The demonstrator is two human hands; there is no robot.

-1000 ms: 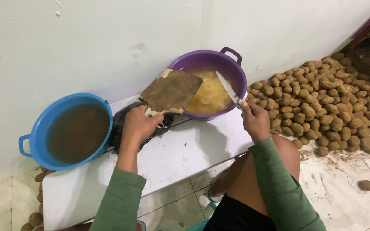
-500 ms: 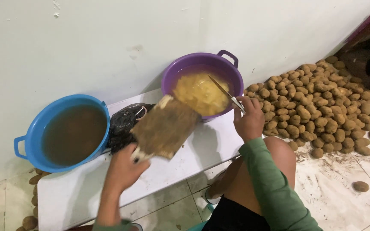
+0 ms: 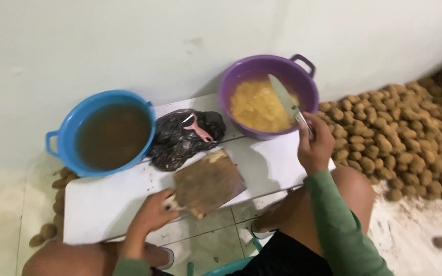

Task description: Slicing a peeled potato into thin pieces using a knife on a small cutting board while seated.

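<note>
Item: wooden board [image 3: 209, 184], soiled, flat at front edge of white bench [image 3: 103, 204]; left hand [image 3: 152, 214] fingers closed on its handle. Right hand [image 3: 314, 145] grips knife [image 3: 285, 97] over purple basin [image 3: 269, 92] w/ yellow pieces. Step, prob.: board emptied; next needs a potato [image 3: 384, 138].

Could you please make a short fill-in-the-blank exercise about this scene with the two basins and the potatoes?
1. The right hand holds a ____ whose blade points over the purple basin.
2. The left hand grips a brown wooden cutting ____ on the white table.
3. The blue basin is filled with murky ____ water.
4. The potato pile lies on the floor to the person's ____.

Missing words: knife; board; brown; right
</note>
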